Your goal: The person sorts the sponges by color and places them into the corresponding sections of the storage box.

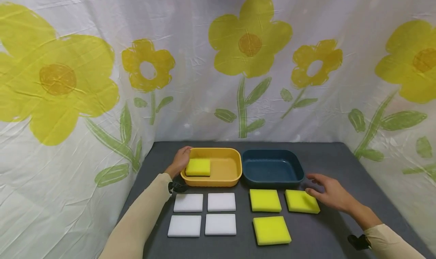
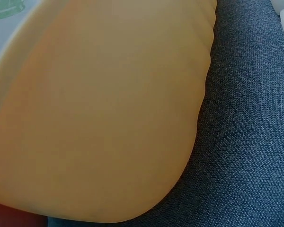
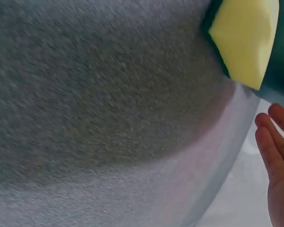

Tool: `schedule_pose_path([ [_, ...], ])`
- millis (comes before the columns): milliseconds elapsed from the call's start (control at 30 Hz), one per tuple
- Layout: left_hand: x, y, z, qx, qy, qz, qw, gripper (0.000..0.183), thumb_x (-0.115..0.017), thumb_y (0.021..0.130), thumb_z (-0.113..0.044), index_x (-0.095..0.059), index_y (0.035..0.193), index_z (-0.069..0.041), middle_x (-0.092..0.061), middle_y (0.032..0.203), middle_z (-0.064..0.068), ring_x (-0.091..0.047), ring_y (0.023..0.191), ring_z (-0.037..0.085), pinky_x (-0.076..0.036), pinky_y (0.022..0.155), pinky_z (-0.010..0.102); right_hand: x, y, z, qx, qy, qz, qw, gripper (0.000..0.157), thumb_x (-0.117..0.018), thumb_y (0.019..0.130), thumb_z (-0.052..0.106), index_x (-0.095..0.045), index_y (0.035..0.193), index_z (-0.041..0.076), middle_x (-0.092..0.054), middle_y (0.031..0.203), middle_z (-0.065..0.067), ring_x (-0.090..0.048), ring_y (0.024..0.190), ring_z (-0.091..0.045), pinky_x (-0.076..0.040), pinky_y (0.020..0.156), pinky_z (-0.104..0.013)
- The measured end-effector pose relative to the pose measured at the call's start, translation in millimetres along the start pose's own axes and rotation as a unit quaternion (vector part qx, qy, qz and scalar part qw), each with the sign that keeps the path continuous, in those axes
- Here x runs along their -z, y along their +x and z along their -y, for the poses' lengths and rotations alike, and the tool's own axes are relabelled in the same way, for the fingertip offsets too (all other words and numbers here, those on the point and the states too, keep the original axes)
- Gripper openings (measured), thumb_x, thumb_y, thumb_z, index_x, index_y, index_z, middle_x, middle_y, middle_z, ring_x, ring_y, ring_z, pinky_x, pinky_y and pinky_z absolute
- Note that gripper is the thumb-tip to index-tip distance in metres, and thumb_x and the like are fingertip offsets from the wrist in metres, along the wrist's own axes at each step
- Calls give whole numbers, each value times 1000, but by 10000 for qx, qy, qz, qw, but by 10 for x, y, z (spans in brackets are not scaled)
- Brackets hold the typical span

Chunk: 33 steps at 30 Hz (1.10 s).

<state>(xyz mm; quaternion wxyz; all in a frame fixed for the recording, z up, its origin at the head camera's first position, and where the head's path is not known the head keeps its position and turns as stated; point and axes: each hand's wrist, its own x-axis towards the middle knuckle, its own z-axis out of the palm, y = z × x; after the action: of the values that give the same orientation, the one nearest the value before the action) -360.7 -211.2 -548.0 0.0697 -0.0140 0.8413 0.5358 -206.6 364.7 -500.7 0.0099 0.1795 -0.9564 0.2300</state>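
Observation:
My left hand [image 1: 180,161] is at the left end of the yellow tray [image 1: 223,168], fingertips at its back corner; how the fingers lie against it I cannot tell. In the left wrist view the tray's outer wall [image 2: 113,118] fills much of the frame. One yellow sponge [image 1: 198,167] lies inside, at the left. With fingers spread and nothing in them, my right hand [image 1: 328,194] hovers beside the right-hand yellow sponge [image 1: 299,201], thumb near its upper corner. That sponge shows a dark green underside in the right wrist view, close to the fingers [image 3: 270,142].
A dark blue tray [image 1: 270,168] stands right of the yellow one. Two more yellow sponges, one upper [image 1: 265,200] and one lower [image 1: 271,230], lie before it. Several white sponge blocks [image 1: 188,203] sit in two rows at the front left. Flowered cloth [image 1: 197,100] hangs behind the grey table.

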Motion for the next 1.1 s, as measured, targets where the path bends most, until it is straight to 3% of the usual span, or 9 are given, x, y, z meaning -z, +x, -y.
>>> schedule_pose_path([
  [300, -6, -6, -10, -23, -7, 17, 10000, 48, -28, 121, -26, -54, 155, -3, -56, 154, 23, -56, 139, 41, -45, 119, 60, -22, -132, 48, -31, 103, 399, 9991, 63, -82, 99, 38, -65, 145, -1, -71, 141, -20, -72, 118, -38, -61, 94, -60],
  [533, 3, -12, -4, -8, -27, -4, 10000, 49, -27, 121, -26, -54, 155, -3, -56, 155, 23, -56, 140, 41, -45, 119, 60, -101, -219, 24, 367, -54, 657, 9971, 74, -91, 90, 39, -64, 146, -2, -70, 143, -19, -71, 122, -41, -62, 97, -53],
  [767, -7, -8, 23, 3, -7, -13, 10000, 49, -28, 121, -26, -54, 156, -4, -56, 155, 23, -57, 139, 41, -46, 118, 61, -169, -246, -10, 356, -282, 703, 9965, 76, -95, 83, 30, -66, 146, 2, -71, 142, -14, -70, 124, -39, -62, 96, -51],
  [1100, -7, -16, 10, -23, 22, -41, 10000, 49, -27, 121, -27, -56, 154, -4, -57, 153, 23, -57, 137, 41, -46, 117, 60, -240, -284, -35, 261, -258, 412, 9985, 71, -96, 81, 23, -68, 144, 6, -73, 140, -11, -72, 121, -34, -63, 94, -45],
])
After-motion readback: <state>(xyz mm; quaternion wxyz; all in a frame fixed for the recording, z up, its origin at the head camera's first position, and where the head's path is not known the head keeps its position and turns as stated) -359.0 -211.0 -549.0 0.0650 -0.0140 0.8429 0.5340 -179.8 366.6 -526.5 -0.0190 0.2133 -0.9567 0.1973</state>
